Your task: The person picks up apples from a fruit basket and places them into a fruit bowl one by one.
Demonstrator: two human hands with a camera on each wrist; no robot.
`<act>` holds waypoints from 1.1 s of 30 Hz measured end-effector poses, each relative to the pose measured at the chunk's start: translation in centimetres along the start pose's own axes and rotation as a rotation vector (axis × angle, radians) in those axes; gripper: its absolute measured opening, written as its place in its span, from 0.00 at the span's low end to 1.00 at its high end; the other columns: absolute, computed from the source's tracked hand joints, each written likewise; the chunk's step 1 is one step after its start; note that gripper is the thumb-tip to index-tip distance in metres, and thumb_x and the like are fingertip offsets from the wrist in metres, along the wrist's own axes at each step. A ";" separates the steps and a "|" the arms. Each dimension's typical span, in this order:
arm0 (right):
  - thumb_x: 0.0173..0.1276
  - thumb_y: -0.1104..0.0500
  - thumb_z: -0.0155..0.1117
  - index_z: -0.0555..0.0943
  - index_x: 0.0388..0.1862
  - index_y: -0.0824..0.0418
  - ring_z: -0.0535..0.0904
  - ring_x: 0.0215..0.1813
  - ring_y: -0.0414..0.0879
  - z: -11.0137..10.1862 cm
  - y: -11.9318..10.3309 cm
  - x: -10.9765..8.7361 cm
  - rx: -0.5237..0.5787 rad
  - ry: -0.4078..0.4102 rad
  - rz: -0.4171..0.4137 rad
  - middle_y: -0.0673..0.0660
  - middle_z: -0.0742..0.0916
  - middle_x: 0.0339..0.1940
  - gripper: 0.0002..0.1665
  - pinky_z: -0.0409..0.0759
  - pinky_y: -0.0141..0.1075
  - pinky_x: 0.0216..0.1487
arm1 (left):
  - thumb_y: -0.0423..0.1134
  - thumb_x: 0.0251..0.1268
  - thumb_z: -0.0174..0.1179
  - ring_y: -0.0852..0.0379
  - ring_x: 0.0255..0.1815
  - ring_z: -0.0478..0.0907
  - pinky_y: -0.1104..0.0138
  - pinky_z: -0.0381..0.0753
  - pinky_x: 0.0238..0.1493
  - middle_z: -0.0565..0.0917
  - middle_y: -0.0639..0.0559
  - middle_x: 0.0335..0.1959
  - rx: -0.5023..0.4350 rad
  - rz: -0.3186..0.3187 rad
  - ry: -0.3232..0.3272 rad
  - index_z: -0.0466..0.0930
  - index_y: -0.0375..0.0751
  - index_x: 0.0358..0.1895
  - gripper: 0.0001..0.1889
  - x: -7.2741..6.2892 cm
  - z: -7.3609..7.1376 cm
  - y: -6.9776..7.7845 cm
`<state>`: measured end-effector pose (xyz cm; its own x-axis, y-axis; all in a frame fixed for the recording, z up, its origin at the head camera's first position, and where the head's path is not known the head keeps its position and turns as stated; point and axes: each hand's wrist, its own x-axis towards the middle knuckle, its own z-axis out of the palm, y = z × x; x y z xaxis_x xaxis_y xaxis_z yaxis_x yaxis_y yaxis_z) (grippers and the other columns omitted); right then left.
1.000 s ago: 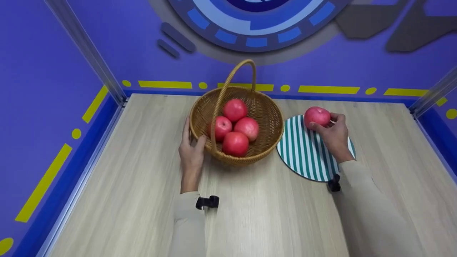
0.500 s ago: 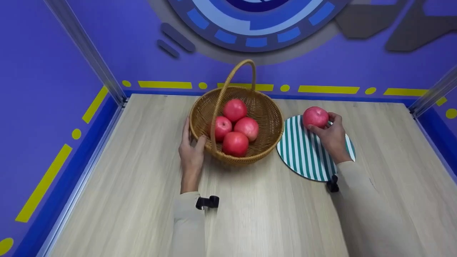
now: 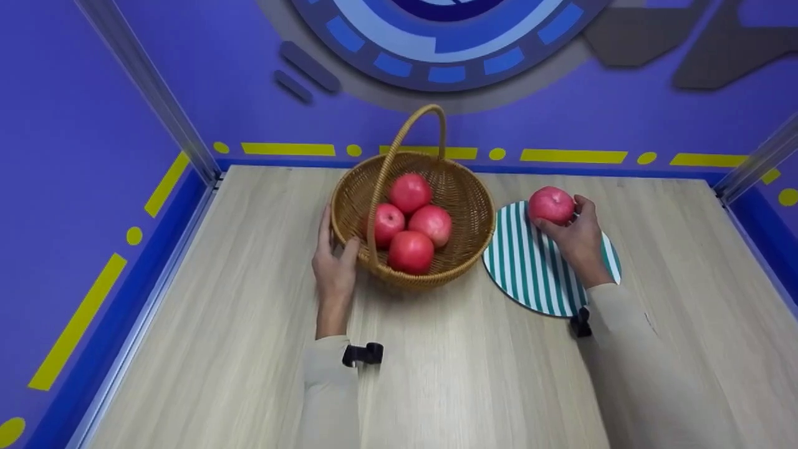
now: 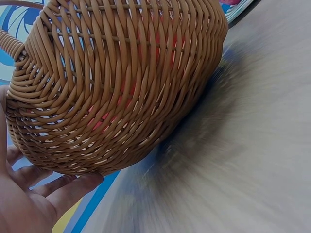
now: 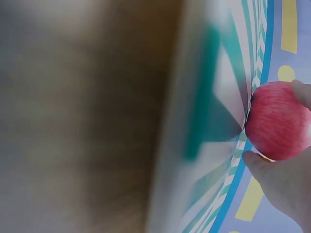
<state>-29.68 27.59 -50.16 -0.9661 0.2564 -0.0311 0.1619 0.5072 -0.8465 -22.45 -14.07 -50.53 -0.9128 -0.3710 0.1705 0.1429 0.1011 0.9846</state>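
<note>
A brown wicker basket (image 3: 467, 243) with a tall arched handle stands on the table, several red apples (image 3: 411, 251) grouped inside it. My left hand (image 3: 335, 271) grips its left side, thumb at the rim and fingers along the outer wall. In the left wrist view, the fingers (image 4: 73, 191) lie against the woven wall (image 4: 121, 87). To the right, my right hand (image 3: 580, 243) holds another red apple (image 3: 551, 204) between thumb and fingers at the far part of a round green-and-white striped mat (image 3: 530, 274). That apple (image 5: 274, 119) sits right at the mat's surface in the right wrist view.
The light wooden table (image 3: 474, 380) runs up to a blue back wall (image 3: 249, 118) with yellow marks. A metal post (image 3: 149, 87) rises at the left corner. The basket's right rim comes close to the mat's left edge.
My right hand and its apple have shifted slightly left over the mat, mostly in the first half second. The left hand and the basket have stayed in place.
</note>
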 end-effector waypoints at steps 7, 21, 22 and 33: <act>0.72 0.54 0.74 0.44 0.88 0.61 0.58 0.84 0.61 0.0 -0.1 -0.5 0.022 0.025 -0.020 0.66 0.58 0.86 0.60 0.63 0.51 0.79 | 0.38 0.67 0.59 0.46 0.79 0.64 0.55 0.68 0.76 0.63 0.51 0.84 0.000 -0.007 0.001 0.60 0.58 0.86 0.42 0.0 0.1 0.0; 0.71 0.54 0.76 0.48 0.89 0.60 0.56 0.85 0.58 -0.2 -0.7 -2.5 0.013 0.092 -0.182 0.63 0.61 0.86 0.60 0.66 0.55 0.78 | 0.39 0.66 0.59 0.46 0.78 0.65 0.55 0.69 0.75 0.63 0.53 0.83 0.007 -0.017 0.007 0.61 0.58 0.85 0.42 -0.1 0.1 0.1; 0.71 0.54 0.76 0.48 0.89 0.60 0.56 0.84 0.58 -0.2 -0.7 -2.6 0.011 0.098 -0.188 0.63 0.61 0.85 0.60 0.67 0.55 0.77 | 0.39 0.66 0.59 0.46 0.78 0.66 0.55 0.69 0.75 0.63 0.53 0.83 0.006 -0.016 0.007 0.61 0.58 0.85 0.42 -0.1 0.1 0.1; 0.70 0.54 0.77 0.50 0.89 0.57 0.58 0.83 0.59 0.2 -2.7 -3.3 -0.037 0.119 -0.197 0.62 0.62 0.86 0.59 0.69 0.57 0.75 | 0.38 0.66 0.59 0.47 0.80 0.64 0.56 0.68 0.76 0.63 0.51 0.84 -0.013 -0.033 0.006 0.60 0.58 0.86 0.42 -0.1 0.2 0.2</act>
<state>-26.97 25.26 -47.90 -0.9497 0.2430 0.1976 -0.0184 0.5866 -0.8097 -22.42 -13.85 -50.36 -0.9147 -0.3798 0.1383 0.1179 0.0767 0.9901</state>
